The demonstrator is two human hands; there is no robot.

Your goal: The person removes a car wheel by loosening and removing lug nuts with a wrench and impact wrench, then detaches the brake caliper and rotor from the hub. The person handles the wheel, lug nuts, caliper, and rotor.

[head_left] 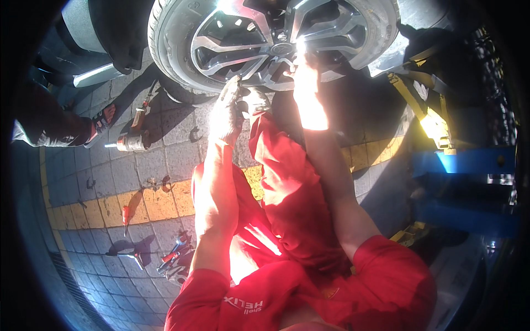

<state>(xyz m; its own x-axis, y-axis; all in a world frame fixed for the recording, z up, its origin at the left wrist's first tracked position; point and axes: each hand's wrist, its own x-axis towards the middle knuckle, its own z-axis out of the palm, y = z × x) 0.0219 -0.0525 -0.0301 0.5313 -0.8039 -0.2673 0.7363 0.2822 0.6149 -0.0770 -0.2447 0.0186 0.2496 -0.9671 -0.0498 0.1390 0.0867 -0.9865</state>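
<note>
Because both hands reach up to the wheel [270, 47] at the top of the frame, the step in hand looks like careful handling at its lower edge, and evenness probably matters most. I would keep the two hands matched on either side, apply pressure gradually, and keep fingertips out of the gaps between the spokes [256, 25], where a sudden turn could trap them. Strong sun whitens the right side of the work, so it would be wise to shift the head or shade the rim before trusting the eye there.

As for position, the wheel lies just above both hands in the picture, with its hub [283, 49] nearer the right one. The left hand [225, 113], in a pale glove, is at upper centre-left, its raised fingertips overlapping the bottom of the tyre [174, 58]; whether they pinch anything, I cannot tell. The right hand [306, 77] overlaps the rim's lower right part, so washed out by glare that I cannot tell whether its fingers are spread or closed. Well apart from both, an orange-brown power tool [134, 141] lies on the paving [176, 154] at the left of the frame.
</note>
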